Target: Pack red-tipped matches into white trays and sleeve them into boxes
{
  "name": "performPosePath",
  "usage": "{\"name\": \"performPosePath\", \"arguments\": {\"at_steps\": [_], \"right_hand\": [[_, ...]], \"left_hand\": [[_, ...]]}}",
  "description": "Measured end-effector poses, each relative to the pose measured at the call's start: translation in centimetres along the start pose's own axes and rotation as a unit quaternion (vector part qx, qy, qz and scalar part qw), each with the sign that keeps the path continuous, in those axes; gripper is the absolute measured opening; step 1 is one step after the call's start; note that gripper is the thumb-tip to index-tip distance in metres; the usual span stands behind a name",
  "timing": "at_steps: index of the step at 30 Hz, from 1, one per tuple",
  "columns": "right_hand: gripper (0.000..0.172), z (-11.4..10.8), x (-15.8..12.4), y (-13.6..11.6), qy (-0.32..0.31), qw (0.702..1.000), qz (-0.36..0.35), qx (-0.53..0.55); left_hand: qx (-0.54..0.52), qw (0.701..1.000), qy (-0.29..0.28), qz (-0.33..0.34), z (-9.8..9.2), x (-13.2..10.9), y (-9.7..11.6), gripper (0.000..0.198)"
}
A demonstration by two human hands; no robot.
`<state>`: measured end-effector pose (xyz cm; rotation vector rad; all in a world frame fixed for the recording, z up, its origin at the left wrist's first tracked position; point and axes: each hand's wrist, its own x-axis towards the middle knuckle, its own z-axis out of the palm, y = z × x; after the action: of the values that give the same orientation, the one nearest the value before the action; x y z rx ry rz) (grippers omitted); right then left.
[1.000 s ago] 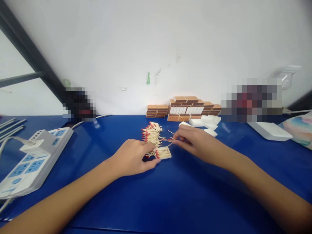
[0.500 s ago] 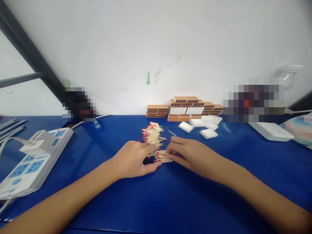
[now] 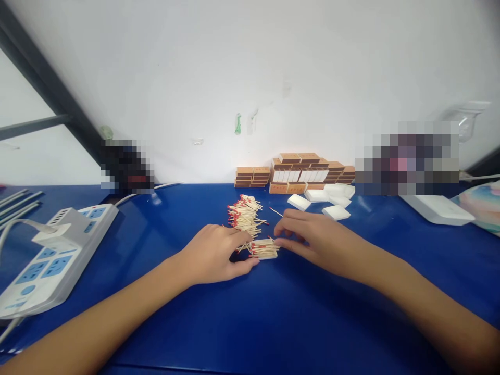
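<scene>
We see the tray of matches mid-table, between our hands | left hand curled, thumb touching its near-left corner | right hand pinching its right edge | match pile just behind | blue table, white wall, matchboxes stacked at far edge, power strip left.

Two wall patches pixel-blurred; matchbox tray partly hidden by hands.

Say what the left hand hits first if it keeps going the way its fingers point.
Likely the match tray: the left hand points right and slightly away, fingertips already at the tray's left end. The right hand lies just beyond.
</scene>
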<state>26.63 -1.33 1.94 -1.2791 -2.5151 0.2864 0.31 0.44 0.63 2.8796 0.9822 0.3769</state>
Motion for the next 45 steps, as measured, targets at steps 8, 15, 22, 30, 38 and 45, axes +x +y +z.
{"name": "performPosePath", "arguments": {"at_steps": [8, 15, 22, 30, 38, 45], "right_hand": [[0.017, -1.0, -0.4, 0.6, -0.021, 0.999, 0.036, 0.030], [0.017, -0.6, -0.6, 0.1, -0.054, 0.997, 0.030, 0.036], [0.019, -0.5, -0.4, 0.1, -0.062, 0.996, 0.024, 0.057], [0.012, -0.3, -0.2, -0.7, -0.044, 0.997, 0.020, 0.063], [0.016, 0.0, -0.2, -0.9, -0.023, 0.996, -0.010, 0.084], [0.017, 0.3, 0.1, -0.9, -0.038, 0.995, 0.002, 0.089]], "left_hand": [[0.005, 1.000, -0.006, 0.002, -0.1, 0.0, 0.2, 0.030], [0.013, 1.000, 0.003, 0.007, 0.0, 0.0, 0.0, 0.030], [0.003, 1.000, 0.012, 0.014, 0.2, 0.0, 0.2, 0.032], [-0.008, 1.000, 0.011, 0.020, 0.1, -0.1, 0.1, 0.028], [-0.014, 0.999, 0.021, 0.030, 0.4, -0.1, 0.1, 0.030], [-0.014, 0.999, 0.016, 0.034, 0.5, -0.1, -0.2, 0.030]]}}
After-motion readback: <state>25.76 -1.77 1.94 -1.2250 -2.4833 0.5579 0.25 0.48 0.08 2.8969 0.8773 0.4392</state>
